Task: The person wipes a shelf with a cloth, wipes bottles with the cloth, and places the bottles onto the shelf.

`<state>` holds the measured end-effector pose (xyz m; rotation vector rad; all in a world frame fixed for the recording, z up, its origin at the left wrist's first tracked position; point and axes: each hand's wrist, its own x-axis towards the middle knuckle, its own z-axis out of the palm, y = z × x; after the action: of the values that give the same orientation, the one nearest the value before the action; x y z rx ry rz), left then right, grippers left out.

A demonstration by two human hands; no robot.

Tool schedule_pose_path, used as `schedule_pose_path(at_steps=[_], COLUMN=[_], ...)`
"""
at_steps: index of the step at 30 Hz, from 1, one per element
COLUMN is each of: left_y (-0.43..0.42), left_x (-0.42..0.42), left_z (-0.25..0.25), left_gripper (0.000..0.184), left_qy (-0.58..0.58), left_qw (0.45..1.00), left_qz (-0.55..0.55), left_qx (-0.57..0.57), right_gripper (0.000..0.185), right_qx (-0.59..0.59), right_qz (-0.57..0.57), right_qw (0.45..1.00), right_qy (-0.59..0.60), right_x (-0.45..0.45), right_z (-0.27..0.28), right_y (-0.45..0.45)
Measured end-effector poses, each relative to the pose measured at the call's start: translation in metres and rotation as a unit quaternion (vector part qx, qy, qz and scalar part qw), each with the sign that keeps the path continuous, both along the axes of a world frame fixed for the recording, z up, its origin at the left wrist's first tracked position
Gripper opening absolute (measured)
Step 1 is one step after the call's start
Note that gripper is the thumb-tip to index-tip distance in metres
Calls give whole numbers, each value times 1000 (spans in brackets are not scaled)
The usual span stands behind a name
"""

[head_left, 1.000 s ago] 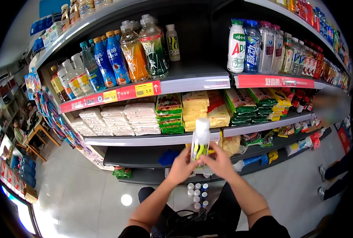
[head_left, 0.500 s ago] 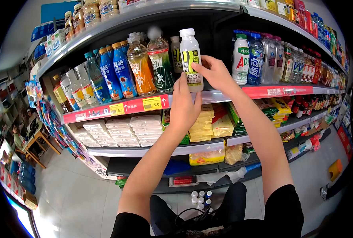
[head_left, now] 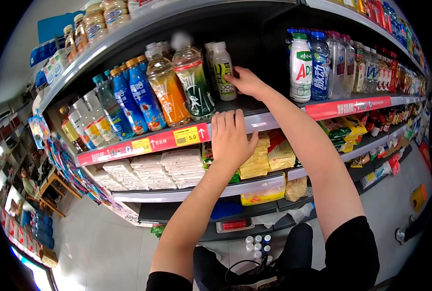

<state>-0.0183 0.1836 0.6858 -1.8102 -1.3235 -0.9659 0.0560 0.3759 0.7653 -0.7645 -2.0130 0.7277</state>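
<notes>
My right hand reaches onto the middle shelf from the right and grips a small bottle with a white cap and a black and yellow-green label. Its thumb lies on the front of the bottle; the fingers behind are partly hidden. The bottle stands at the shelf's back, beside a similar one mostly hidden on its left. My left hand rests on the shelf's front edge with fingers laid flat, holding nothing. Left of the small bottle stand a dark green drink bottle and an orange drink bottle.
A white bottle with a green cap and a blue bottle stand to the right. Stacked white packs and yellow packets fill the shelf below. Several capped bottles stand on the floor between my legs.
The small bottle has moved back from the shelf front with my right hand on it. My left hand has come off the bottle and down onto the shelf edge.
</notes>
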Motion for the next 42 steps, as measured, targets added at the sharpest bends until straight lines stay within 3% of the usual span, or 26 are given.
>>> schedule_pose_path(at_steps=[7, 10, 17, 20, 42], left_y=[1, 1, 3, 3, 4], left_x=[3, 3, 2, 2, 1], left_z=[-2, -2, -3, -3, -5], left_gripper=[61, 61, 62, 62, 64], left_qy=[-3, -8, -7, -8, -6], left_qw=[1000, 1000, 1000, 1000, 1000], left_qz=[5, 3, 8, 9, 13], left_qx=[13, 11, 13, 7, -4], right_gripper=[47, 44, 47, 49, 45], right_qx=[89, 59, 58, 98, 92], right_qz=[-66, -13, -93, -126, -103], right_qw=[990, 993, 979, 971, 975], right_qy=[-82, -102, -174, -175, -173], right_x=[0, -1, -20, -27, -31], right_z=[-3, 9, 10, 5, 4], right_y=[-14, -22, -5, 3, 2])
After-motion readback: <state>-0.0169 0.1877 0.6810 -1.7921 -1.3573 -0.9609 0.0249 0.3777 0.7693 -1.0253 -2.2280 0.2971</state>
